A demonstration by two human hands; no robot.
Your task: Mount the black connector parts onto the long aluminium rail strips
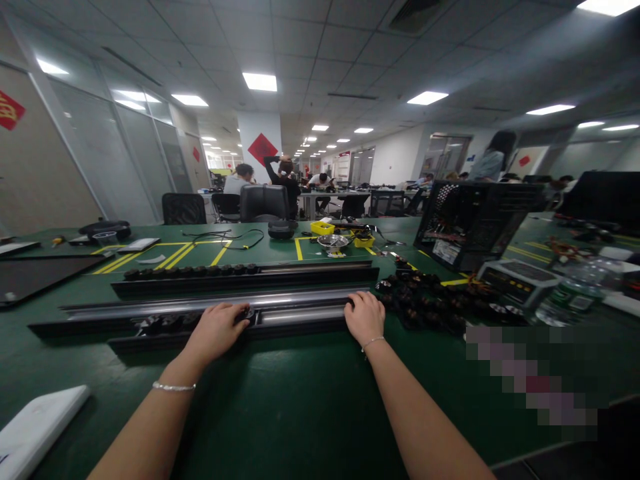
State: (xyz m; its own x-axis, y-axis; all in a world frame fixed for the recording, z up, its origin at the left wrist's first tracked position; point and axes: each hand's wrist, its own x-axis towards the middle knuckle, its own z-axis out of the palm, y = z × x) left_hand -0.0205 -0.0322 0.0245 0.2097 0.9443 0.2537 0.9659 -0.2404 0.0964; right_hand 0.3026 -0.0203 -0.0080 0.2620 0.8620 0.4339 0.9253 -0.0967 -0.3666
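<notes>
Across the green table lie several long black rails with shiny metal channels. In the nearest rail (303, 319), a row of small black round parts (173, 323) fills the left portion. My left hand (217, 328) is closed around a black round part (246, 313) at the right end of that row; the fingers partly hide it. With curled fingers, my right hand (366, 317) grips the right end of the same rail. Behind it runs a longer rail (165, 307), and farther back another rail (320, 268) holds a similar row of black parts (193, 271).
Right of my right hand sits a pile of black round parts (425, 300). Beyond it stand an opened computer case (475, 220), a power supply (517, 280) and plastic bottles (575, 293). A metal bowl (334, 241) and yellow tray (323, 228) are farther back. Several people sit behind.
</notes>
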